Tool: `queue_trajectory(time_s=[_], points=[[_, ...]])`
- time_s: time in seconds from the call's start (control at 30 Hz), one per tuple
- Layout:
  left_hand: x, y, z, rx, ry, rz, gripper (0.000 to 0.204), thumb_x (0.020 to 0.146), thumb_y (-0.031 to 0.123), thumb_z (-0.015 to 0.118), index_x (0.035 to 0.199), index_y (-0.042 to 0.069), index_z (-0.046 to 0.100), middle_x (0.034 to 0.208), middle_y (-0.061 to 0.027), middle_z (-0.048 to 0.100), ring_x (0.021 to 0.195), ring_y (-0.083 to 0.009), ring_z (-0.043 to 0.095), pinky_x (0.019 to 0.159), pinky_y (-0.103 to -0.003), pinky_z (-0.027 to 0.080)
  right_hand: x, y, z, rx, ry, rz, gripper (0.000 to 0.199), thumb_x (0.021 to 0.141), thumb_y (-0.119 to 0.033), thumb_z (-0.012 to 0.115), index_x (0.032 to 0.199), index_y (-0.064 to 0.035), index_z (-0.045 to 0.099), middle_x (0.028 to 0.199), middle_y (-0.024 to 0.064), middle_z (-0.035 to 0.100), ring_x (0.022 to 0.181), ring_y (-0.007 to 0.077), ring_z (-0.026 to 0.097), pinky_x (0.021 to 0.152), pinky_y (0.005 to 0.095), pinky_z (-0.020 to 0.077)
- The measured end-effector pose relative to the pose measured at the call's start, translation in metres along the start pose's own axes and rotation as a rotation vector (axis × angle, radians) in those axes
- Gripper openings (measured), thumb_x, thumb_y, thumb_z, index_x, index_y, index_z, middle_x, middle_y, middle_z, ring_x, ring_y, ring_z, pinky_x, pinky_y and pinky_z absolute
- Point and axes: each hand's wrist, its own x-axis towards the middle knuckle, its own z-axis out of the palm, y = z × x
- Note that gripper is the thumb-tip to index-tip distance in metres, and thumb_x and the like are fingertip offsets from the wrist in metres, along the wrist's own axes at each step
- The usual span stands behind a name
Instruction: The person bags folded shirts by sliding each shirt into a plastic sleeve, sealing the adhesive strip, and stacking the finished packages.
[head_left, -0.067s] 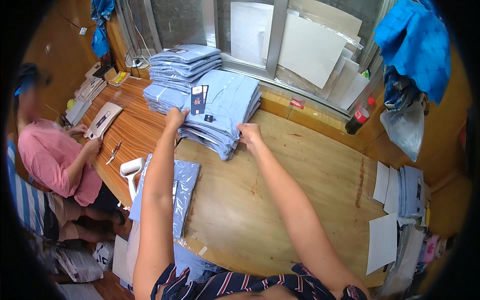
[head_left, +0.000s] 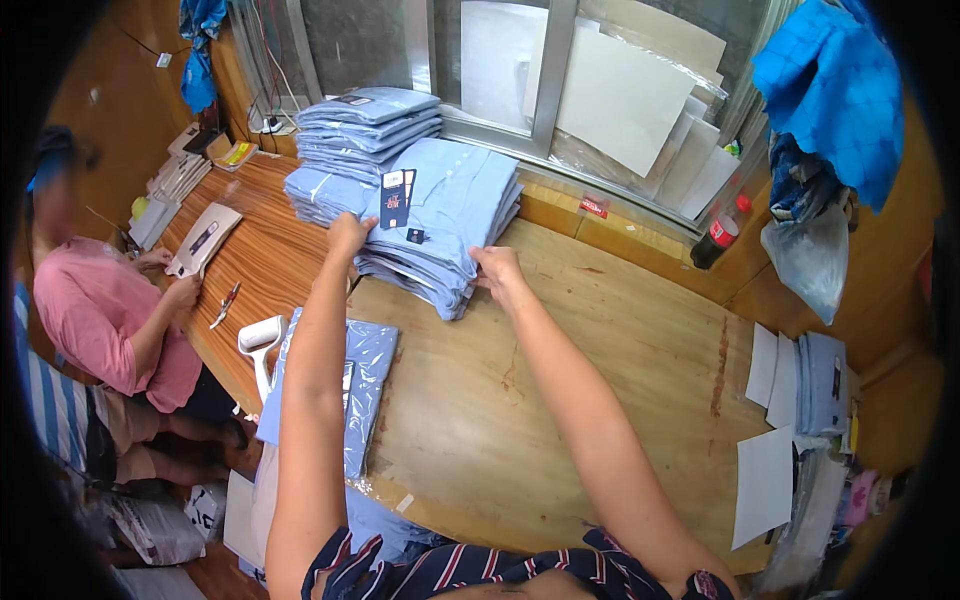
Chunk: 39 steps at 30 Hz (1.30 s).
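Observation:
A stack of folded light-blue shirts (head_left: 450, 185) lies at the far side of the table. On the top shirt are dark hang tags (head_left: 396, 200) and a small dark square label (head_left: 415, 236). My left hand (head_left: 352, 236) is closed at the near-left corner of the top shirt, beside the tags. At the near-right corner, my right hand (head_left: 497, 267) pinches the shirt's edge between thumb and fingers. Both arms reach straight forward. Another pile of folded blue shirts (head_left: 365, 125) stands against the stack's left side.
A plastic-bagged blue shirt (head_left: 370, 375) and a white lint roller (head_left: 262, 338) lie near my left forearm. Red-handled snippers (head_left: 226, 303) rest further left. A co-worker in pink (head_left: 130, 320) handles a beige folded garment (head_left: 207, 240). A cola bottle (head_left: 718, 236) stands by the window ledge.

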Motion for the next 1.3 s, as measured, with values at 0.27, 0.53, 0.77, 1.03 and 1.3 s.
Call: queue_trajectory(time_s=[0.27, 0.53, 0.77, 1.03, 1.3], points=[[0.005, 0.006, -0.018, 0.065, -0.036, 0.048, 0.054, 0.066, 0.045, 0.065, 0.078, -0.007, 0.06, 0.085, -0.0253, 0.058, 0.084, -0.0329, 0.058, 0.071, -0.038, 0.045, 0.001, -0.018, 0.012, 0.477, 0.031, 0.039, 0.028, 0.074, -0.001, 0.057, 0.1, -0.0009, 0.046, 0.095, 0.0118, 0.054, 0.079, 0.0239, 0.055, 0.063, 0.0412, 0.0468], [-0.003, 0.009, -0.014, -0.049, -0.071, 0.019, 0.06, 0.068, 0.046, 0.063, 0.089, -0.01, 0.056, 0.091, -0.0288, 0.056, 0.086, -0.0366, 0.056, 0.071, -0.038, 0.045, -0.013, -0.049, -0.006, 0.322, -0.245, 0.253, 0.018, 0.078, -0.003, 0.045, 0.095, -0.0076, 0.041, 0.084, 0.0142, 0.05, 0.06, 0.026, 0.055, 0.045, 0.0308, 0.0431], [-0.006, -0.009, 0.007, -0.042, -0.104, 0.024, 0.059, 0.072, 0.043, 0.06, 0.093, -0.011, 0.054, 0.093, -0.0292, 0.055, 0.089, -0.038, 0.055, 0.074, -0.039, 0.043, -0.02, -0.041, -0.002, 0.414, -0.271, 0.206, 0.031, 0.077, 0.002, 0.035, 0.102, -0.016, 0.035, 0.086, 0.0154, 0.049, 0.055, 0.0261, 0.053, 0.036, 0.0307, 0.0429], [-0.047, 0.01, -0.014, -0.366, -0.023, 0.089, 0.059, 0.073, 0.037, 0.061, 0.104, -0.012, 0.046, 0.091, -0.0209, 0.054, 0.077, -0.0293, 0.054, 0.07, -0.038, 0.045, -0.06, -0.05, -0.037, 0.382, -0.354, 0.049, 0.034, 0.081, 0.001, 0.036, 0.106, -0.0215, 0.041, 0.074, 0.0095, 0.054, 0.049, 0.0192, 0.051, 0.036, 0.0252, 0.0391], [-0.301, 0.064, 0.03, -0.553, -0.002, 0.46, 0.025, 0.081, 0.013, 0.052, 0.098, -0.002, 0.042, 0.082, -0.0124, 0.048, 0.073, -0.0169, 0.046, 0.065, -0.029, 0.039, -0.241, 0.031, -0.184, 0.318, -0.257, -0.013, 0.045, 0.075, -0.001, 0.048, 0.117, -0.0115, 0.035, 0.073, 0.0098, 0.055, 0.043, 0.016, 0.051, 0.032, 0.0246, 0.0379]])
